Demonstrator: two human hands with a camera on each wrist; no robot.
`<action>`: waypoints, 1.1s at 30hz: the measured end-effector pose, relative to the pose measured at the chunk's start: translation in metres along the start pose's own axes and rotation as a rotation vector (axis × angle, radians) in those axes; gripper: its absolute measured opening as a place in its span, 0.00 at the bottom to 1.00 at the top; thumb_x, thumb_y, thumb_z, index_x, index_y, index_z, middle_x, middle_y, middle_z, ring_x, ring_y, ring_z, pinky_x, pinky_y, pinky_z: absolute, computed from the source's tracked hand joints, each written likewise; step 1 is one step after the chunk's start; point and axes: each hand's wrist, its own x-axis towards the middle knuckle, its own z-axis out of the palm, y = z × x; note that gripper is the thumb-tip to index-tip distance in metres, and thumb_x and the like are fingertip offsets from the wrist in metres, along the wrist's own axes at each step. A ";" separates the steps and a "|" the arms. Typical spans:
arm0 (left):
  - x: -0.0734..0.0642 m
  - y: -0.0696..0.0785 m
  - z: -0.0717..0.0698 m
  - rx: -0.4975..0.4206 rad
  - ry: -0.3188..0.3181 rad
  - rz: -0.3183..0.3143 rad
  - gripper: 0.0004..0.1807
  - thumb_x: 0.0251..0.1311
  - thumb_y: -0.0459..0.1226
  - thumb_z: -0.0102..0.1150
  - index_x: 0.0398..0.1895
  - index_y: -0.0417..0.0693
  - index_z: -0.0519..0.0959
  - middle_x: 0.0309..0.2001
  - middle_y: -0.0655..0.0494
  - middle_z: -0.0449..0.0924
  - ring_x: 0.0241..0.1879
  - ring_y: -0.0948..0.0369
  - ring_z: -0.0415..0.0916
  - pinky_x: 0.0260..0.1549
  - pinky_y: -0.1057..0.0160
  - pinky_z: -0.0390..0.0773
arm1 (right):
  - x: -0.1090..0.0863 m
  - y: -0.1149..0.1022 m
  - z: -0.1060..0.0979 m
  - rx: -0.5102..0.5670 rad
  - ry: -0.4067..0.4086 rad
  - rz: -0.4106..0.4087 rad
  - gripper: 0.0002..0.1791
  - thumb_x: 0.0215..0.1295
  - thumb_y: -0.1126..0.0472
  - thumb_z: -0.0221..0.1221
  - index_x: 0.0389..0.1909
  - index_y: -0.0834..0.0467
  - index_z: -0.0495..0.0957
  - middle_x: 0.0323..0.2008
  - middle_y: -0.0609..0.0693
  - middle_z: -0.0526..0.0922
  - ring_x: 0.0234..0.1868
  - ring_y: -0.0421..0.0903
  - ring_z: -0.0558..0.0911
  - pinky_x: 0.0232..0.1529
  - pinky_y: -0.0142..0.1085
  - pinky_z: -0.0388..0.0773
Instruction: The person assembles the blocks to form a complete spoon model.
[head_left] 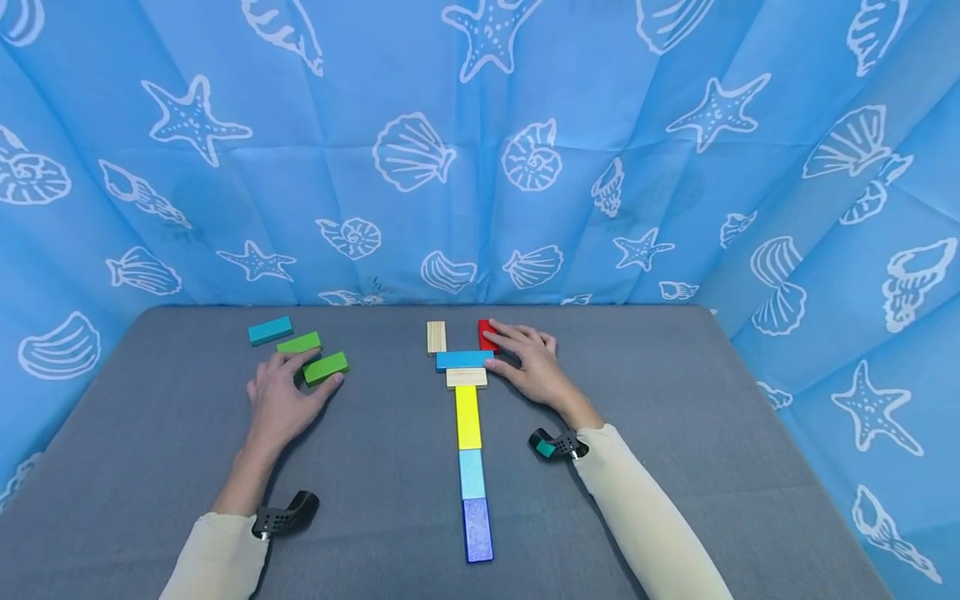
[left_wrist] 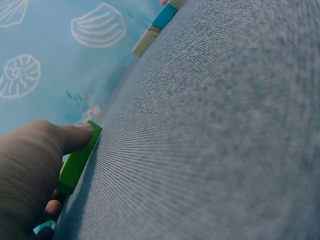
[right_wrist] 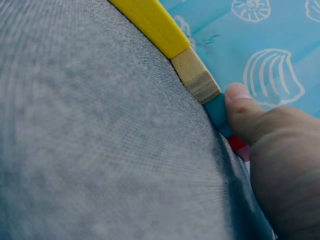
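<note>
On the left of the table, my left hand (head_left: 283,398) pinches a green block (head_left: 327,368) by its ends, thumb at one end and fingers at the other. The left wrist view shows the thumb on this green block (left_wrist: 80,162) too. A second green block (head_left: 299,342) lies just beyond those fingers. My right hand (head_left: 536,367) touches the upright red block (head_left: 486,335) with its fingertips, while its thumb rests at the right end of a blue crosswise block (head_left: 464,359). In the right wrist view the thumb meets that blue block (right_wrist: 217,116).
Below the blue block, a plain wood block (head_left: 467,378), a yellow block (head_left: 468,417), a light blue block (head_left: 472,474) and a dark blue block (head_left: 477,530) form a line. Another wood block (head_left: 437,337) stands above its left end. A teal block (head_left: 270,331) lies far left.
</note>
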 end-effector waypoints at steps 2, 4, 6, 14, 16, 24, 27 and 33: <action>0.000 0.000 0.000 -0.010 0.006 0.000 0.32 0.59 0.46 0.72 0.62 0.37 0.78 0.54 0.33 0.72 0.52 0.36 0.65 0.46 0.35 0.57 | 0.000 0.001 0.001 -0.002 0.000 0.000 0.31 0.71 0.47 0.62 0.72 0.53 0.71 0.76 0.48 0.64 0.72 0.57 0.62 0.64 0.60 0.48; 0.000 0.000 0.000 -0.018 0.011 0.000 0.31 0.59 0.45 0.72 0.61 0.37 0.79 0.54 0.33 0.72 0.53 0.36 0.65 0.46 0.35 0.57 | 0.001 0.001 0.001 0.000 0.002 -0.001 0.31 0.72 0.47 0.62 0.72 0.53 0.71 0.76 0.48 0.64 0.72 0.57 0.62 0.64 0.60 0.48; 0.000 0.000 0.000 -0.026 0.014 -0.004 0.30 0.58 0.44 0.72 0.60 0.36 0.79 0.54 0.32 0.73 0.53 0.36 0.65 0.46 0.34 0.57 | 0.001 0.001 0.001 0.000 0.005 -0.001 0.31 0.71 0.47 0.62 0.72 0.53 0.71 0.76 0.48 0.64 0.72 0.57 0.62 0.64 0.60 0.48; 0.002 0.002 -0.001 -0.035 -0.007 -0.059 0.28 0.60 0.45 0.71 0.58 0.36 0.80 0.56 0.32 0.72 0.56 0.35 0.63 0.51 0.33 0.56 | 0.001 0.002 0.001 0.002 0.010 -0.013 0.32 0.71 0.47 0.63 0.72 0.52 0.71 0.76 0.47 0.64 0.71 0.57 0.63 0.63 0.60 0.49; 0.002 0.001 -0.001 -0.033 -0.008 -0.062 0.27 0.61 0.44 0.70 0.58 0.35 0.80 0.57 0.32 0.72 0.57 0.35 0.63 0.51 0.32 0.56 | 0.001 0.003 0.001 0.002 0.010 -0.016 0.32 0.70 0.47 0.63 0.72 0.52 0.71 0.76 0.47 0.64 0.71 0.57 0.63 0.63 0.60 0.49; 0.001 0.000 0.000 -0.036 -0.012 -0.063 0.25 0.61 0.43 0.71 0.56 0.35 0.81 0.57 0.32 0.71 0.58 0.35 0.63 0.52 0.33 0.56 | 0.000 0.003 0.001 0.000 0.007 -0.012 0.31 0.71 0.47 0.62 0.72 0.52 0.71 0.76 0.47 0.64 0.72 0.56 0.62 0.63 0.60 0.49; 0.001 -0.001 0.000 -0.040 -0.013 -0.059 0.25 0.61 0.43 0.71 0.56 0.35 0.81 0.58 0.32 0.71 0.58 0.35 0.63 0.51 0.33 0.56 | 0.000 0.003 0.001 0.003 0.004 -0.007 0.31 0.71 0.47 0.62 0.72 0.52 0.71 0.76 0.47 0.64 0.72 0.56 0.62 0.63 0.59 0.49; 0.001 -0.001 0.000 -0.037 -0.006 -0.054 0.25 0.61 0.44 0.71 0.55 0.35 0.81 0.57 0.32 0.71 0.58 0.35 0.63 0.51 0.33 0.56 | 0.000 0.002 0.001 0.005 0.003 -0.006 0.31 0.71 0.47 0.62 0.72 0.52 0.71 0.76 0.47 0.64 0.72 0.57 0.62 0.63 0.60 0.49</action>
